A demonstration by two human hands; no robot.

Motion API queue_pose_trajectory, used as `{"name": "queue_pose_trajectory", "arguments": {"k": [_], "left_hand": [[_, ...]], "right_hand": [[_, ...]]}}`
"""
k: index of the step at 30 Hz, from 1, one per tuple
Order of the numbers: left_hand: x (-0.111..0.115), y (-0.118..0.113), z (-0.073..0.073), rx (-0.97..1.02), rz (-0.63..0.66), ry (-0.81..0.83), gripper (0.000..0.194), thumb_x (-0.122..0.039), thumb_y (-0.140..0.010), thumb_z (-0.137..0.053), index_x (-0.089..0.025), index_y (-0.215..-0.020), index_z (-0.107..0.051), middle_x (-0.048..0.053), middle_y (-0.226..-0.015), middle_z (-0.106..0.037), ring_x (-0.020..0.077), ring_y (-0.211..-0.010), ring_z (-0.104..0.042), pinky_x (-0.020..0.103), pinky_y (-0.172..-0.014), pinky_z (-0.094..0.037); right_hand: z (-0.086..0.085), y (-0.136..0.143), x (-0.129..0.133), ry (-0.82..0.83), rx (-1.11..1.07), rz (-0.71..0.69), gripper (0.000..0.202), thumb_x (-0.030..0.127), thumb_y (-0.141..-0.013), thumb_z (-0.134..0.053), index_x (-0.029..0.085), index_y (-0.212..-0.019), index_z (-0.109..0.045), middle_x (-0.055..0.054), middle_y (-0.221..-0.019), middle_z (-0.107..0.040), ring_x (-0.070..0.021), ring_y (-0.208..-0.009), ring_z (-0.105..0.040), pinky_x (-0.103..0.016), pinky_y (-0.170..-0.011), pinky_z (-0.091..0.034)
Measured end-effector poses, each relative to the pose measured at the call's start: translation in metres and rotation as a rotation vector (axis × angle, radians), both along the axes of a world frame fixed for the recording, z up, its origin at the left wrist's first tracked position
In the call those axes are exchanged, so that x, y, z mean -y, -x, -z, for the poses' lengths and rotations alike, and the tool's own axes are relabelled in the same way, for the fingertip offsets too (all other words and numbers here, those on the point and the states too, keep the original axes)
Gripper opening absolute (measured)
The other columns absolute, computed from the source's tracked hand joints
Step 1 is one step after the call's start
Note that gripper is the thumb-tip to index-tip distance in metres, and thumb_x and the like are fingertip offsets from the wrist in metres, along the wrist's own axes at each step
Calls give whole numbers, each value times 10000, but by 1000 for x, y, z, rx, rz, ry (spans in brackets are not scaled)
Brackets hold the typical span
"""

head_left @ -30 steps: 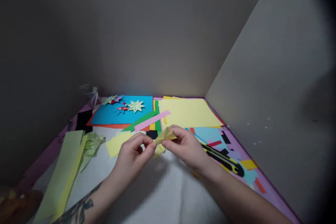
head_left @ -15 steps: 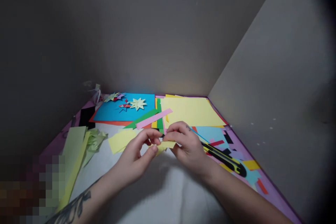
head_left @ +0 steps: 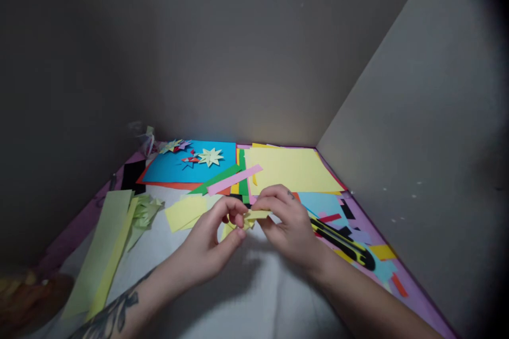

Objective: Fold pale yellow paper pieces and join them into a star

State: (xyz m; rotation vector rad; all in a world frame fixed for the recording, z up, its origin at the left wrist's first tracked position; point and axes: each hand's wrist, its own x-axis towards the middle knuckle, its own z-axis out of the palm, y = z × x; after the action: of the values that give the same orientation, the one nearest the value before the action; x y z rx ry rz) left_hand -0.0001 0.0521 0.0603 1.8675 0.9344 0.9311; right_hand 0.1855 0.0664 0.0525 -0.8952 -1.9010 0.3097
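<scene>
Between my two hands is a small folded piece of pale yellow paper (head_left: pixel 257 215). My right hand (head_left: pixel 283 218) pinches its right part between thumb and fingers. My left hand (head_left: pixel 219 233) has its fingers curled round the left side of the piece, with the thumb just below. Part of the folded piece is hidden behind the fingers. Yellow paper squares (head_left: pixel 184 213) lie just left of my left hand. Beyond them, a pale yellow paper star (head_left: pixel 210 157) rests on a blue sheet (head_left: pixel 170 172).
A black and yellow cutter (head_left: pixel 345 243) lies right of my right hand among paper scraps. Yellow sheets (head_left: pixel 286 167) are stacked at the back. Long pale strips (head_left: pixel 101 243) and crumpled green paper (head_left: pixel 145 214) lie at left. Walls rise behind and at right.
My left thumb has moved slightly away from the folded paper, and more of the piece shows between the hands. The view has shifted a little.
</scene>
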Motion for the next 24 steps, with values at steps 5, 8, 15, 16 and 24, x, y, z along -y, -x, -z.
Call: {"name": "queue_pose_trajectory", "arguments": {"k": [5, 8, 15, 16, 24], "left_hand": [[-2, 0, 3, -71, -107, -188, 87, -159, -859, -518, -208, -930, -529, 27, -860, -588, 156, -812, -544, 268, -739, -446], [-3, 0, 4, -102, -114, -321, 144, -118, -857, -517, -210, -951, -574, 35, -871, -610, 161, -837, -559, 274, -750, -454], [-3, 2, 8, -99, -251, -602, 251, -59, -820, -554, -227, -984, -640, 34, -843, -575, 134, -783, -567, 234, -678, -485], [-3, 2, 7, -94, -276, -597, 227, -71, -819, -562, -225, -961, -649, 34, -833, -578, 133, -773, -571, 230, -667, -490], [-5, -2, 2, 92, -262, -99, 48, -177, -773, -639, -173, -726, -643, 34, -748, -688, 140, -686, -639, 223, -607, -530]], "right_hand": [[-6, 4, 2, 295, -132, -22, 138, 82, -750, -551, 205, -730, -613, -23, -774, -585, -157, -737, -561, -277, -656, -455], [-9, 7, 3, 398, -193, -22, 109, 106, -750, -556, 197, -723, -609, -24, -758, -587, -157, -722, -555, -278, -662, -456], [-11, 8, 6, 568, -267, -78, 92, 176, -765, -564, 181, -673, -568, -8, -727, -555, -148, -700, -531, -255, -617, -422], [-11, 8, 7, 600, -275, -92, 99, 187, -770, -565, 180, -671, -561, -6, -730, -557, -148, -703, -531, -252, -612, -419], [-14, 10, 8, 464, -208, -46, 112, 145, -768, -561, 189, -667, -582, -1, -704, -540, -142, -679, -514, -255, -609, -400]]}}
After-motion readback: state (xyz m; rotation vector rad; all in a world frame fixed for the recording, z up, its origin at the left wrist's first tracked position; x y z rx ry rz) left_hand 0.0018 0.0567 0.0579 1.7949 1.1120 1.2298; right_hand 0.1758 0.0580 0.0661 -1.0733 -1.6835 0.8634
